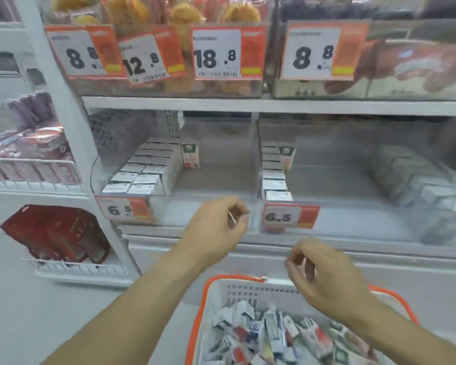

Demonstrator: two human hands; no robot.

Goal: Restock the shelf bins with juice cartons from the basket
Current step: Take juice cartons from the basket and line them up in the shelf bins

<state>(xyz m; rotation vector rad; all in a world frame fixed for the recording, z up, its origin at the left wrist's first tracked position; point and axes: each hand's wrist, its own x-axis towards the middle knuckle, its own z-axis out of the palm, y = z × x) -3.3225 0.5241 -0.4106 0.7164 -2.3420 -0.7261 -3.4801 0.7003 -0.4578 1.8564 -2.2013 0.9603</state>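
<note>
Both hands, left [216, 225] and right [324, 275], hang between shelf and basket [200, 306], each grip loosely curled and holding nothing. Cartons [279, 335] lie heaped in the basket; both bins [221, 180] are part-filled. Judged between placements: next move, reach down for a carton.

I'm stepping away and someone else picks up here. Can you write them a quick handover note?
Left hand: fingers loosely curled, holding nothing, in front of the left bin.
Right hand: also holding nothing, above the basket.
Done: cartons are lined up along the left side of both bins.
Left: the loose cartons still piled in the basket; both bins, including the right bin, have bare floor to fill.
</note>
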